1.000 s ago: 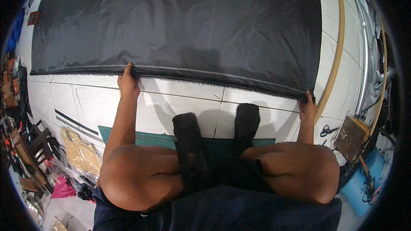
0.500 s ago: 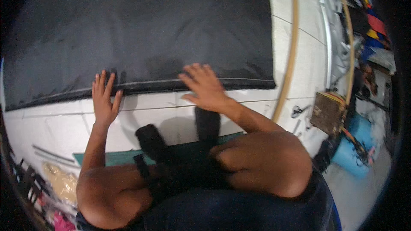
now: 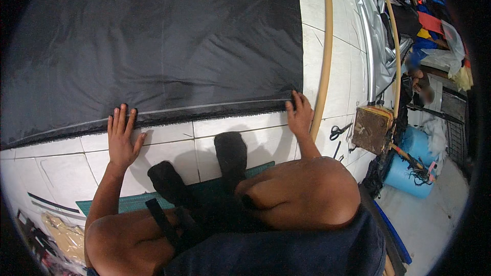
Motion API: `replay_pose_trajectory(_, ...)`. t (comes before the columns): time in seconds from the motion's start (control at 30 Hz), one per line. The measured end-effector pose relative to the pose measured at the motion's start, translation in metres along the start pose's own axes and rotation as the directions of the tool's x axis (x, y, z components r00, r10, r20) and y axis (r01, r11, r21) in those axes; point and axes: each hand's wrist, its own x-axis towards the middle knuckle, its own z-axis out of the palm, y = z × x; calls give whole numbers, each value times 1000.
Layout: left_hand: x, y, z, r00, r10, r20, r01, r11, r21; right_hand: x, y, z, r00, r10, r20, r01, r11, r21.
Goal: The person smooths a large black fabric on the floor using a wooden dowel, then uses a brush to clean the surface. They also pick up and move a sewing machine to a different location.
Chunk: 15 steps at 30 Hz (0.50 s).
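A large sheet of black fabric (image 3: 169,46) lies spread over the white tiled floor (image 3: 179,145). A pale line runs along its frayed near edge. My left hand (image 3: 123,138) rests on that edge left of the middle, fingers stretched out flat and thumb apart. At the near right corner of the sheet is my right hand (image 3: 300,115). Its fingertips touch the fabric, with the fingers extended and nothing visible held in them.
A tan pole (image 3: 323,51) lies just right of the sheet. Black-handled scissors (image 3: 336,132), a worn brown block (image 3: 372,128) and blue containers (image 3: 409,179) are farther right. Under my dark-covered feet lies a green mat (image 3: 123,199). Silver sheeting (image 3: 381,36) sits at the far right.
My right hand has moved right along the fabric edge to its corner. My left hand stays flat on the edge. The view has shifted, and wrinkles now show in the sheet.
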Motion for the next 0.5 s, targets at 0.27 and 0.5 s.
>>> replay_pose_trajectory(0.27,9,5,-17,998,-63,12,64,990,-125,31,68,-13,831,389,-398,-442,896,-47)
replay_pose_trajectory(0.5,26,-13,-29,974,-93,-206,63,987,-147,41,86,0,719,690,-82,-692,722,6)
